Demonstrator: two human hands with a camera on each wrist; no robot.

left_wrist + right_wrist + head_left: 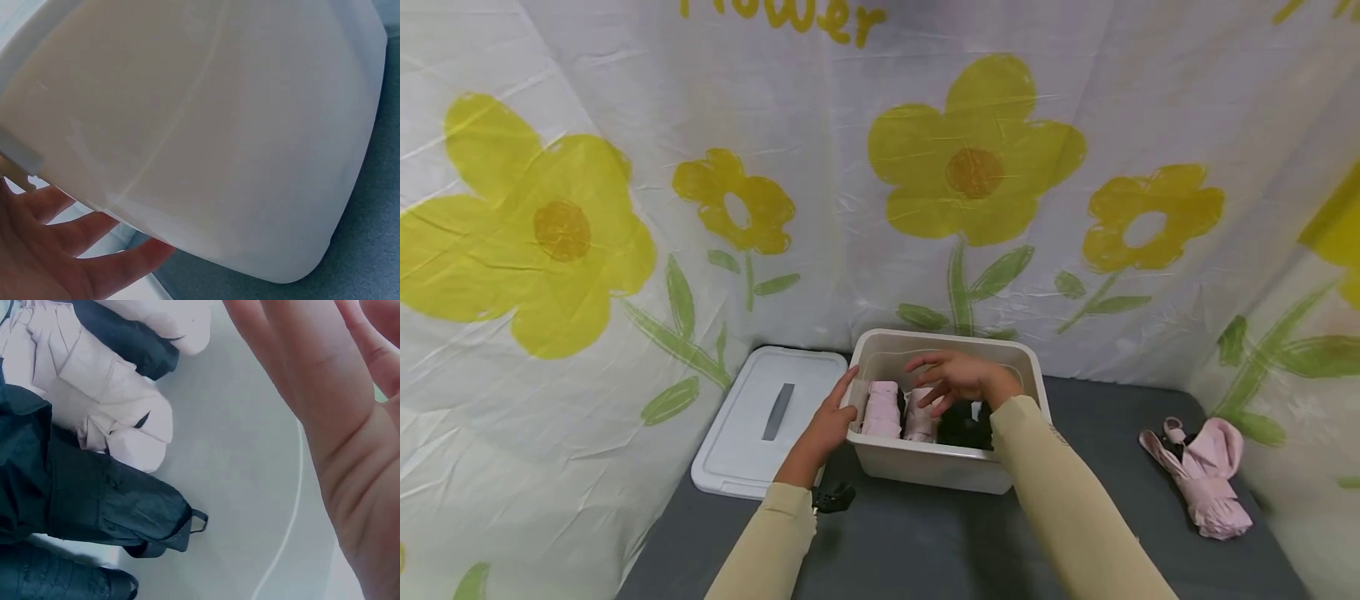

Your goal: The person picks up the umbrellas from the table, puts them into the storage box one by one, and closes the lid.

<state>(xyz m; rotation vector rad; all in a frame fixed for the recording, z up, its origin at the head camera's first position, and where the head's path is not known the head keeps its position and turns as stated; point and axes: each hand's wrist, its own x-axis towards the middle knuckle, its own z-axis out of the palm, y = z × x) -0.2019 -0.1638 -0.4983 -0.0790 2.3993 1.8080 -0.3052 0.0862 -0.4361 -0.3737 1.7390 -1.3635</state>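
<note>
A whitish plastic storage box (925,468) holds several folded umbrellas laid side by side. Two are pale pink, a left pink umbrella (882,410) and a second pink umbrella (100,387); a black umbrella (119,500) lies beside them. My left hand (829,429) touches the box's left side, fingers fairly straight along its outer wall, thumb at the rim. Over the box's inside hovers my right hand (958,379), fingers loosely spread and nothing held. In the right wrist view it is apart from the umbrellas. The hand partly hides the box's contents in the head view.
Left of the box lies a white lid (730,454) with a grey handle. Another pink folded umbrella (1210,483) rests on the dark grey tabletop (910,542) at the right. A flower-printed curtain (820,125) hangs behind the table and at both sides.
</note>
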